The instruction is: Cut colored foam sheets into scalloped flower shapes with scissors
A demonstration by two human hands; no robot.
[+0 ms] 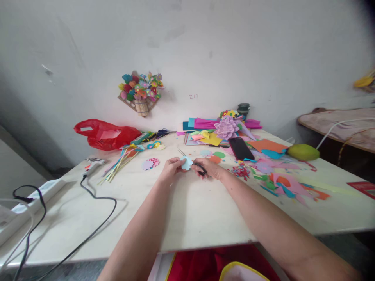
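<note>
My left hand [172, 167] pinches a small light blue paper piece [186, 162] with a scalloped edge, just above the table. In my right hand [208, 168] is a pair of scissors [202, 170] with black handles. The thin blades point up and left, passing by the blue piece; whether they touch its edge I cannot tell. Close beyond my hands lie an orange paper disc [215, 159] and a green one [219, 155]. To the left rests a stack of pink and lilac scalloped pieces [151, 164].
A glue gun [94, 166] with a black cord lies at left, near a white power strip [35, 201], thin sticks [118, 168] and a red plastic bag [105, 134]. To the right are a phone [240, 148], many paper scraps [288, 183] and a yellow-green fruit [303, 152].
</note>
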